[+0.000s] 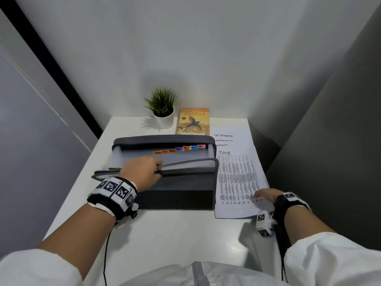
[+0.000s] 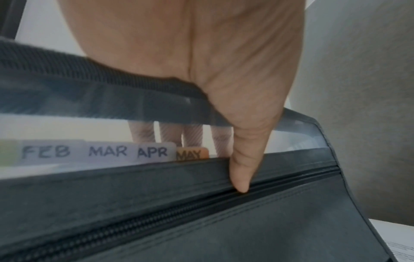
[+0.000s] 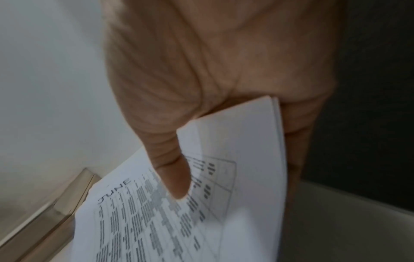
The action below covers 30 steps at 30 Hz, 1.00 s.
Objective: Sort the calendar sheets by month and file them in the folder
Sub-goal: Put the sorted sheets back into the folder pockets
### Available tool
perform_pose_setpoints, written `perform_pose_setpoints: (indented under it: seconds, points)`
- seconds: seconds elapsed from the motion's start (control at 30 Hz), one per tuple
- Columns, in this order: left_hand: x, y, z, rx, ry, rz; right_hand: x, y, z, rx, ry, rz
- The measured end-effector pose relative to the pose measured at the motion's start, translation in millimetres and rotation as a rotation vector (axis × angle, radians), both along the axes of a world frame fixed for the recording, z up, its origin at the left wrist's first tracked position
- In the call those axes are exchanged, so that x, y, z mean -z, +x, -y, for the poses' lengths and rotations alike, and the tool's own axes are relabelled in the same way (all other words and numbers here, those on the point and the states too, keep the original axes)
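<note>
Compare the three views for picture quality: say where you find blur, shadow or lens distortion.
Head view: wide-angle bending of the booth walls, the plant casting a soft shadow leftward. Left wrist view: the folder rim is smeared, the MAY tab readable. Right wrist view: motion blur on the JUNE sheet, its grid text illegible.
</note>
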State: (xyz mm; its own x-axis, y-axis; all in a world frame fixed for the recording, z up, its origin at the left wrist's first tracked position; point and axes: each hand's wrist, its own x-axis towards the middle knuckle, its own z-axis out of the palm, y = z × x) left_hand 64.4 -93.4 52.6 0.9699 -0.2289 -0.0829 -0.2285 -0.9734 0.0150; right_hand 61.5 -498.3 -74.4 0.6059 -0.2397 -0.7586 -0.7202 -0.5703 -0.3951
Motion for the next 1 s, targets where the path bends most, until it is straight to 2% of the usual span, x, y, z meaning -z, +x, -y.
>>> perform_pose_setpoints:
  seconds: [0.07, 0.17, 0.23, 0.33, 0.47, 0.53, 0.6, 0.7, 0.83, 0.93, 1.0]
  points:
    - [-1.6, -2.9, -0.2, 0.005, 0.002, -0.002, -4.9, 4.0, -8.1, -0.063, -0.047, -0.011]
    - [-3.8, -6.1, -0.6, 0.014, -0.015, -0.028, -17.4, 8.3, -15.1, -0.215, -0.212, 0.079]
    - [-3.3, -7.1, -0.9, 0.023, -0.024, -0.071, -31.7, 16.3, -14.4, -0.239, -0.259, 0.133]
    - [-3.4, -5.6, -1.0, 0.024, -0.046, -0.125, -69.0, 32.9, -10.0, -0.163, -0.272, 0.249]
    - [-5.7, -2.5, -0.2, 0.025, -0.047, -0.155, -131.1, 52.4, -3.1, -0.094, -0.247, 0.574]
    - [-7.1, -1.8, 0.4, 0.025, -0.048, -0.183, -160.5, 58.6, -8.6, -0.052, -0.196, 0.776]
    - [-8.8, -1.4, 0.3, 0.039, -0.050, -0.221, -187.5, 60.5, -26.3, 0.027, -0.042, 0.934]
    - [-13.3, -1.7, -1.0, 0.049, -0.058, -0.265, -210.6, 61.7, -66.3, 0.054, 0.190, 1.051]
    - [-20.2, -2.5, -1.6, 0.063, -0.057, -0.328, -214.9, 58.1, -126.0, -0.156, 0.322, 1.032]
    - [-24.9, -3.2, -2.6, 0.077, -0.072, -0.351, -207.9, 58.3, -152.5, -0.420, 0.258, 0.928]
    - [-25.6, -5.7, -4.0, 0.086, -0.086, -0.347, -205.7, 60.3, -160.4, -0.581, 0.138, 0.880]
